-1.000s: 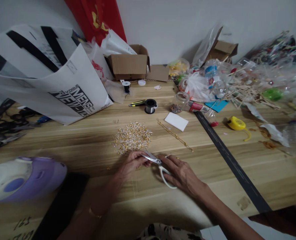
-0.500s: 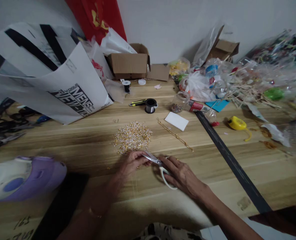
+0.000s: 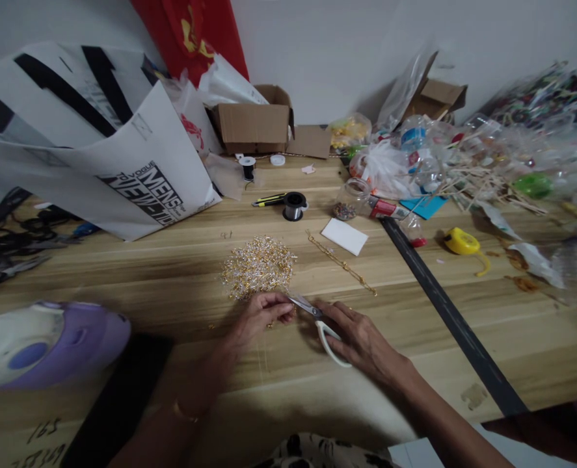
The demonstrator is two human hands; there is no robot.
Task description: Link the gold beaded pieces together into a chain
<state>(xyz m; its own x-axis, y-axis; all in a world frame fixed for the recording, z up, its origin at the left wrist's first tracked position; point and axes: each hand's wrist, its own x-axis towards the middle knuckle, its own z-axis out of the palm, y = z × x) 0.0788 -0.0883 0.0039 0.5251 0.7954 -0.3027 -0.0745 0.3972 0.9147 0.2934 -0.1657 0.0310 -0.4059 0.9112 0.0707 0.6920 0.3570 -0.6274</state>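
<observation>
My right hand [image 3: 359, 335] grips a pair of scissors [image 3: 328, 344] with white handles, its fingers at the loops and its blades pointing left. My left hand [image 3: 263, 313] is closed in a pinch at the blade tips; what it holds is too small to make out. A tiny gold bead [image 3: 269, 324] shows just below its fingers, and faint thin lines run down from there over the wood. Right behind my left hand lies a heap of gold and clear beaded pieces [image 3: 259, 265]. A gold beaded chain [image 3: 341, 263] lies to the right of the heap.
Beyond the heap are a wire spool [image 3: 294, 207], a yellow cutter knife [image 3: 268, 199] and a white card [image 3: 345, 236]. A jar of beads [image 3: 350, 200] lies near clutter at the back right. A yellow tape measure [image 3: 462, 241] sits right; a purple-white object [image 3: 73, 348] stands left.
The scissors and my right hand have shifted slightly to the right. The blades look closer together now, and my left fingers have moved a little at their tips.
</observation>
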